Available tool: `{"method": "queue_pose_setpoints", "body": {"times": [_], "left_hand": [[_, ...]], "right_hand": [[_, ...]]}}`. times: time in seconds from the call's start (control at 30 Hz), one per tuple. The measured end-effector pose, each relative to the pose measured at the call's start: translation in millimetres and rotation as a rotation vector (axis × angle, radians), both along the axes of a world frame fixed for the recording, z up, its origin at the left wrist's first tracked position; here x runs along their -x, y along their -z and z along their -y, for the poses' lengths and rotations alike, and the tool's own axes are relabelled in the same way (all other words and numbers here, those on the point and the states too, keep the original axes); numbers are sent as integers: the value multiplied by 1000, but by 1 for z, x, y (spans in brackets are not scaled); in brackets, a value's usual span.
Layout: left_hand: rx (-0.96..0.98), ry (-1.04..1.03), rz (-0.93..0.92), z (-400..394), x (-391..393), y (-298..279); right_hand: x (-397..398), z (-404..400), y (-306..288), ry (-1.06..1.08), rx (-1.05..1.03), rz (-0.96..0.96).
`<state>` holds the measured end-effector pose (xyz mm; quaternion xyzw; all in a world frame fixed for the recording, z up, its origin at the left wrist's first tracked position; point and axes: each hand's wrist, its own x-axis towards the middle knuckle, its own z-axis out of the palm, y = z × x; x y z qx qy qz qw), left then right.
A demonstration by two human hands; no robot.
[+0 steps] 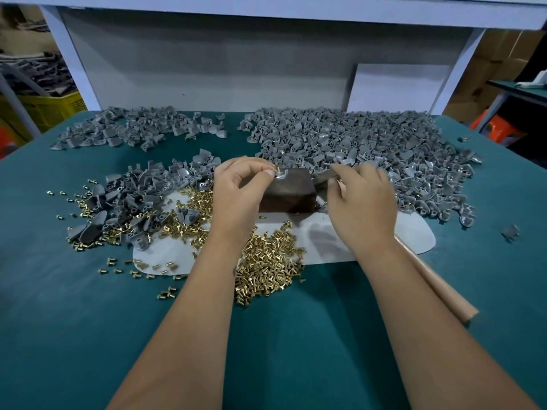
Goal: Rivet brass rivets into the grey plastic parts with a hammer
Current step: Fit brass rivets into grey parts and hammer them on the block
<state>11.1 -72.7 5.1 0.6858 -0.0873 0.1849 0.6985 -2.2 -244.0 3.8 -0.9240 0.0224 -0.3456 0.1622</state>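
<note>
Left hand (239, 184), grip closed to a fingertip pinch on one grey plastic part (281, 175), holding it down on the top edge of the dark block (288, 192) with a brass rivet (277, 169) standing upright in it: probably kept there so the block can serve as an anvil under the blow. Right hand (359, 199), grip curled round the hammer (324, 178), wooden handle (438, 284) trailing back under the forearm, head low and just beside the block, likely poised short for a light tap. Loose rivets (266, 261) heaped near on the white mat (414, 235); unworked parts (142, 187) piled left, a bigger heap (370, 143) with rivets showing far right on the green tabletop (296, 335), seemingly sorted for reach.
</note>
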Motion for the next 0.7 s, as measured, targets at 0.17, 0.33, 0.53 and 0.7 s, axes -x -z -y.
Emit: {"method": "queue_pose_setpoints", "body": {"times": [0.17,0.33,0.53,0.7], "left_hand": [[-412,-208,-23,0,-7,10],[-651,-273,-75,0,-13,19],[-758,-360,-22,2,-16,23],[-728,-381,6,4,-15,21]], "right_hand": [[-7,-36,-5,-354,-348,-1],[-35,-44,0,-319,-207,-182],[-39,-44,1,-343,-168,-170],[-32,-50,8,-355,-129,9]]}}
